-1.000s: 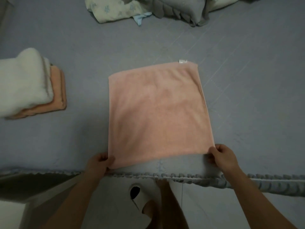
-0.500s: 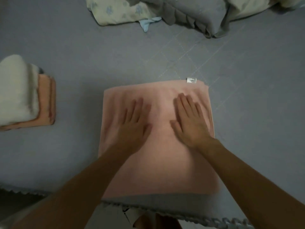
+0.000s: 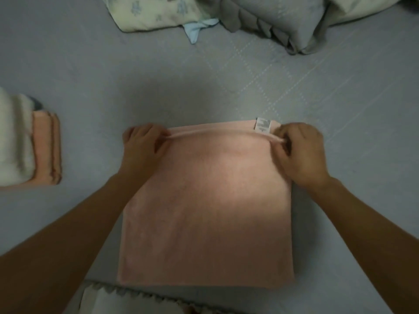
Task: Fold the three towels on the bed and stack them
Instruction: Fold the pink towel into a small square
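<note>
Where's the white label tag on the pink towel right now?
In the head view, the white tag sits at the pink towel's far edge near its right corner, just left of the right hand.

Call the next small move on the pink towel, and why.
Probably draw the far edge toward the near edge to halve it: the left hand and right hand each pinch a far corner of the pink towel, which lies flat, while two folded towels sit stacked at left.

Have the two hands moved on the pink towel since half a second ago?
Yes. The left hand and right hand went from its middle outward to the far corners of the pink towel, gripping there.
</note>
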{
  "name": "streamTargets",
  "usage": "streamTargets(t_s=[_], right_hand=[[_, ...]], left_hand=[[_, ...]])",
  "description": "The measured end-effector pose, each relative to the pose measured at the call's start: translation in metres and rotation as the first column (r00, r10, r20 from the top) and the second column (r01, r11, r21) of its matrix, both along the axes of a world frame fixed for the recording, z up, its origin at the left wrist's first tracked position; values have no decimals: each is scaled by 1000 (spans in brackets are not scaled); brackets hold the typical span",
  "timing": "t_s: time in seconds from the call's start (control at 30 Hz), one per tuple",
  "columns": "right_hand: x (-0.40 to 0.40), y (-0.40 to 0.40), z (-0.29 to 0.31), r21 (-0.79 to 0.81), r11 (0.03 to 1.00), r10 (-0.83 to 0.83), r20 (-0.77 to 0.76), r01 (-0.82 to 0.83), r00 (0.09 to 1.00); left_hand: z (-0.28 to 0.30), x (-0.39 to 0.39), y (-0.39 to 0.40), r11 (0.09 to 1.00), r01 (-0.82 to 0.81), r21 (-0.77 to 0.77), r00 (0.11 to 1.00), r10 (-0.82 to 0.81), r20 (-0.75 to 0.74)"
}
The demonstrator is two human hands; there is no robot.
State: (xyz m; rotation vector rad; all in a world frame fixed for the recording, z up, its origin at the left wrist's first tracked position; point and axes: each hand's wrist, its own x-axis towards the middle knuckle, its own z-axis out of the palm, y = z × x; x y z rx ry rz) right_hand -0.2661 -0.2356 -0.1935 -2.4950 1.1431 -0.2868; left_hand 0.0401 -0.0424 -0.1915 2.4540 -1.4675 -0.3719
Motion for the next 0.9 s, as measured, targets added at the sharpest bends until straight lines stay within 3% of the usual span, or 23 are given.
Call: streamTargets(t_s=[0.1, 0.2, 0.27, 0.43, 0.63, 0.7, 0.8, 0.9], right_hand=[[6, -1, 16, 23, 998, -58, 101, 56, 993], [19, -12, 17, 149, 968, -224, 164, 200, 961], [29, -18, 5, 220, 940, -291, 119, 261, 949], [31, -7, -24, 183, 888, -430, 2, 422, 903], [-16, 88, -16, 280, 819, -492, -107, 501, 864], [-41, 135, -10, 364, 734, -556, -162, 573, 816], [-75, 197, -3, 491, 551, -640, -270, 674, 720], [-99, 238, 4, 581, 485, -642, -270, 653, 717]], left_hand=[[11, 13, -5, 999, 1, -53, 1000, 0, 26], [9, 24, -13, 996, -44, -80, 999, 46, 16], [1, 27, -17, 993, -114, -36, 993, 114, 2], [-20, 8, -4, 949, -308, 66, 951, 309, -6], [-10, -50, 98, 993, -42, 107, 996, 50, -71], [-6, -64, 144, 984, -100, 149, 983, 121, -139], [0, -79, 199, 918, -316, 239, 875, 380, -299], [9, -91, 231, 812, -515, 277, 639, 578, -508]])
